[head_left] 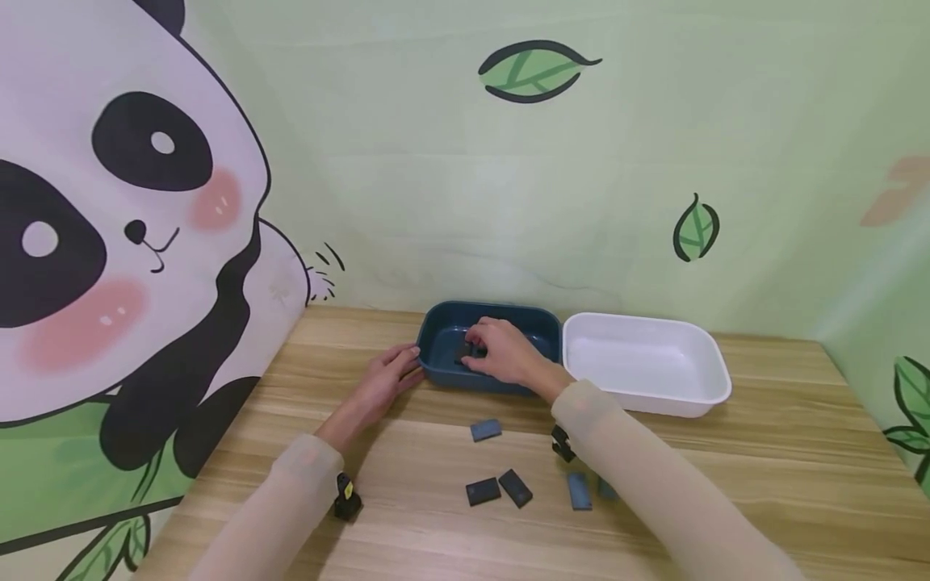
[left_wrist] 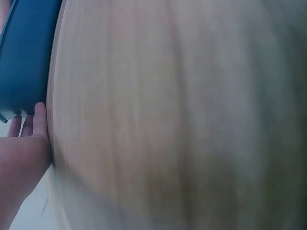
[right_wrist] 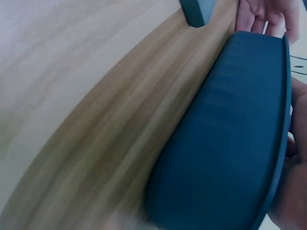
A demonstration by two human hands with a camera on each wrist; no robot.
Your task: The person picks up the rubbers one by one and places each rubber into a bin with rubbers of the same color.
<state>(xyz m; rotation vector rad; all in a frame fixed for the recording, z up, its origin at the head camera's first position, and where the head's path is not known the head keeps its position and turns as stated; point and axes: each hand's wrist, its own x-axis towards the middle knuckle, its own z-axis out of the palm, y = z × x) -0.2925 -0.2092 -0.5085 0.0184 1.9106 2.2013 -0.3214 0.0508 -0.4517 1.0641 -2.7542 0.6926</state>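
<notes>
In the head view, a dark blue tray (head_left: 530,386) stands on the table. My right hand (head_left: 501,349) reaches into it and pinches a dark block (head_left: 462,352) between thumb and fingers, near the tray's left end. My left hand (head_left: 381,383) touches the outside of the left end with fairly straight fingers; the left wrist view shows the hand (left_wrist: 26,153) against the tray's blue wall (left_wrist: 26,57). In the right wrist view the tray's side (right_wrist: 220,139) hides most of my right hand (right_wrist: 297,187).
A white tray (head_left: 643,397) adjoins the blue one on the right. Before them lie a blue block (head_left: 486,429), two dark blocks (head_left: 483,491) (head_left: 516,488) and another blue block (head_left: 579,491), with one more partly behind the right sleeve. A printed wall hanging (head_left: 450,202) rises behind.
</notes>
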